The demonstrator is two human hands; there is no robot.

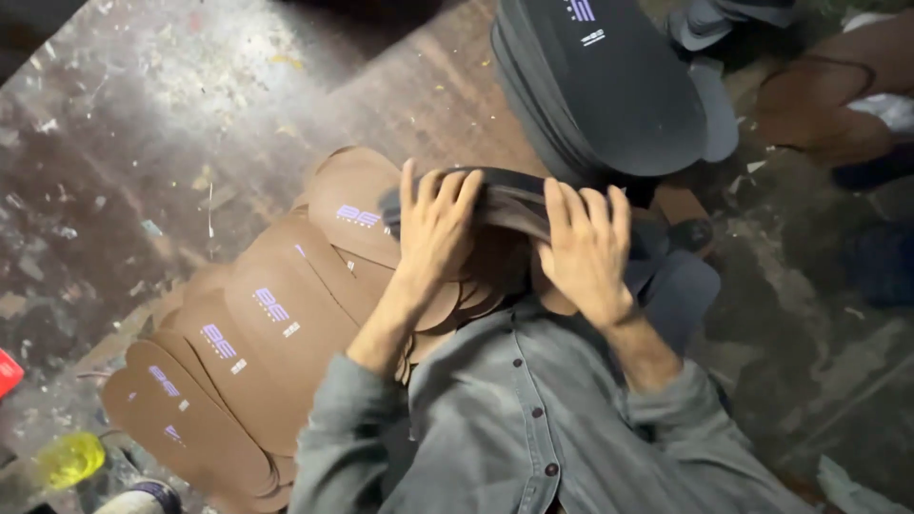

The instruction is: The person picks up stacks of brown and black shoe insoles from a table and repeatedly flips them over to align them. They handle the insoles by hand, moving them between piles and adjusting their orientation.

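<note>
A small stack of dark insoles (509, 195) is held up over the person's lap, near the middle of the scene, bowed into an arch between the two hands. The left hand (436, 228) has its fingers curled over the stack's left end, gripping it from above; the right hand (586, 249) lies with fingers spread and closed down over the right end, pressing the stack against the brown pieces under it.

Just beneath and to the left, brown insoles (257, 333) with pale purple printing fan out in an overlapping row that runs toward the near left corner. Far right of the hands sits a tall pile of dark insoles (609, 86), leaning a little toward the hands. A yellow object (69, 459) and a red item (8, 371) lie at the near left edge.

The bent stack looks sprung: if either grip loosens, the pieces could flick apart and scatter over the brown row, mixing colours. The leaning dark pile is close to the right hand, so a wide sweep of that hand might tip it.

Open room lies mostly far left, on the scuffed, littered work surface (143, 143); the right side is crowded with more brown pieces and scraps, and the near side is closed off by the person's grey shirt (514, 428).
</note>
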